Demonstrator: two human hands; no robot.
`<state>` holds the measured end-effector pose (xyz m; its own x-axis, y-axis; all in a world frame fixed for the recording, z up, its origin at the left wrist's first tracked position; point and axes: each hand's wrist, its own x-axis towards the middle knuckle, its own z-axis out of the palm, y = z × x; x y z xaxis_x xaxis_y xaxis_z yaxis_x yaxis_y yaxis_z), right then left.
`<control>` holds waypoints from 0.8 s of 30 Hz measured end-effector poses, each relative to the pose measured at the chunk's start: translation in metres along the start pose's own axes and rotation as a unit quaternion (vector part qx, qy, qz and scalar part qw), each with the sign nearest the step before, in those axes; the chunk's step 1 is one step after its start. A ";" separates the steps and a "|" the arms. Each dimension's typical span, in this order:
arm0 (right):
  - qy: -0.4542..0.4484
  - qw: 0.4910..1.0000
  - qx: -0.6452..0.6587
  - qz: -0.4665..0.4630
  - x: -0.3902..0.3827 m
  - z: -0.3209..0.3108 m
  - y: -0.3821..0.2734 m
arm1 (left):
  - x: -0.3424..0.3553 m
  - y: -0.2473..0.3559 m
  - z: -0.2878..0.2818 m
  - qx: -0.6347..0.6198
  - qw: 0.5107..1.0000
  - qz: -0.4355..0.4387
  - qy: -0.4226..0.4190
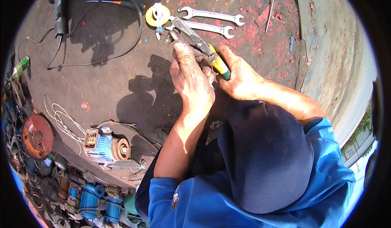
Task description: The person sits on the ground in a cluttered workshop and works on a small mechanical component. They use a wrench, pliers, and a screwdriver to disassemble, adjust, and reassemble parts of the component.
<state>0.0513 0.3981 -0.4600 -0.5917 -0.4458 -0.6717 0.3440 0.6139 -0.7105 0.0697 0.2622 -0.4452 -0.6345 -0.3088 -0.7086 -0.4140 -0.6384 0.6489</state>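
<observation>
My right hand (pixel 240 73) is closed around the yellow and green handle of a flat-bladed tool (pixel 191 33), whose grey metal blade slants up and to the left. Beside it my left hand (pixel 190 75) is curled, thumb pointing away from me, fingers against the tool near where blade meets handle. What the left fingers pinch, if anything, is hidden. Just past the blade tip lie two open-ended wrenches (pixel 214 15), one above the other. A yellow tape roll (pixel 153 16) sits to their left, with small metal pieces (pixel 167 39) close to my left fingertips.
A black power tool (pixel 60 16) with a looping cable lies at far left. One screwdriver (pixel 129 4) is near it, another (pixel 270 12) at far right. A blue electric motor (pixel 105 147) stands at lower left, beside piled scrap parts (pixel 87 201) and a reddish disc (pixel 37 137).
</observation>
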 end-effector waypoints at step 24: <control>0.045 0.998 -0.028 -0.026 0.006 -0.014 0.021 | 0.042 -0.010 -0.096 0.495 0.857 0.117 -0.082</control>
<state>0.0451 0.4174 -0.4765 -0.6717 -0.4184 -0.6113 0.2712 0.6290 -0.7285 0.1098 0.1876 -0.5080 -0.8249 -0.1918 -0.5317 -0.5630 0.3632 0.7424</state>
